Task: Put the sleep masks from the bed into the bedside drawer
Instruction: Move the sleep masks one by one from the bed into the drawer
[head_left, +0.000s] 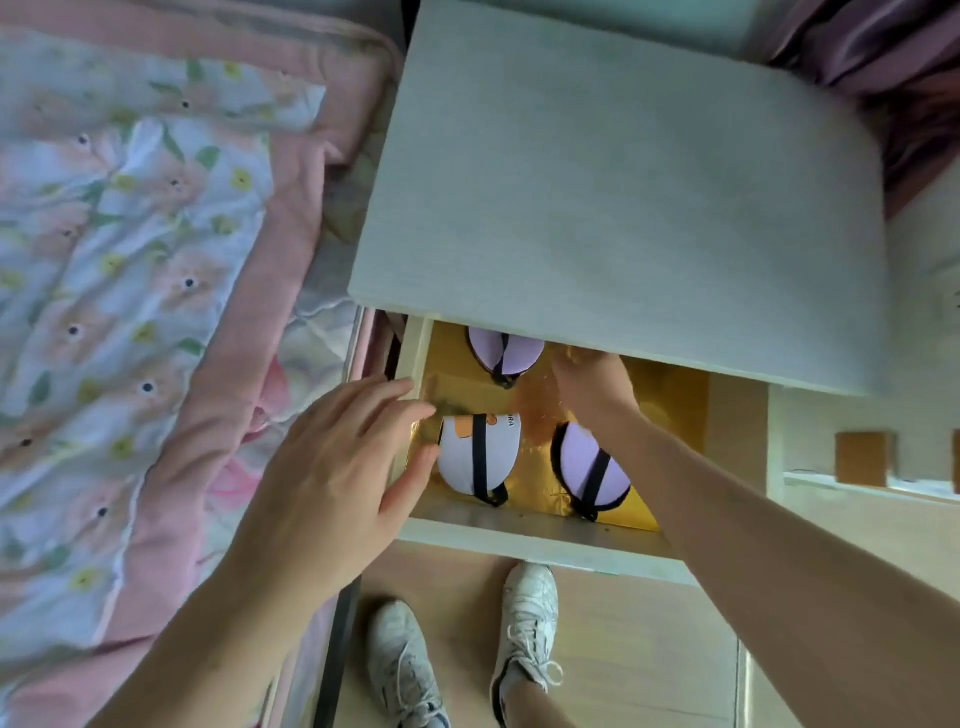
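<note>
left hand touching white mask, drawer open

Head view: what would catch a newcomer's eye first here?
The open bedside drawer with its shiny gold lining, holding three sleep masks: a white mask front left, a lilac mask front right, another lilac mask at the back. The left hand hovers over the drawer's left edge; the right hand reaches deep inside.

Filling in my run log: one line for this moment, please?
drawer open | three masks inside: white, two lilac | left hand open at white mask | right hand in drawer, grip unclear
</note>
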